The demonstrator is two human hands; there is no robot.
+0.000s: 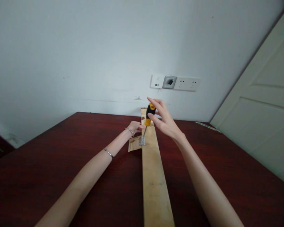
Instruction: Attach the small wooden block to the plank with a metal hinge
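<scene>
Yellow-and-black screwdriver point(147, 122), tip at a silver hinge point(143, 141)
The right hand point(166, 121) loosely clasps its handle point(150, 110); the left hand point(134, 126) touches the pale plank point(153, 176), grip too hidden to tell.

Tilted yellow-black screwdriver point(150, 111), metal hinge point(143, 141), long board point(154, 176)

Left forearm point(92, 171) is angled inward from lower left, wrist only slightly bent. Left hand point(134, 126) is held low, fingers bent forward; whether anything is pinched can't be told. Right forearm point(200, 170) is angled in from lower right, wrist cocked toward the left. Right hand point(166, 120) is held higher, loosely curled in a grip, thumb point(155, 119) set opposite the fingers, index finger point(153, 101) extended. Hands are near but apart.
</scene>
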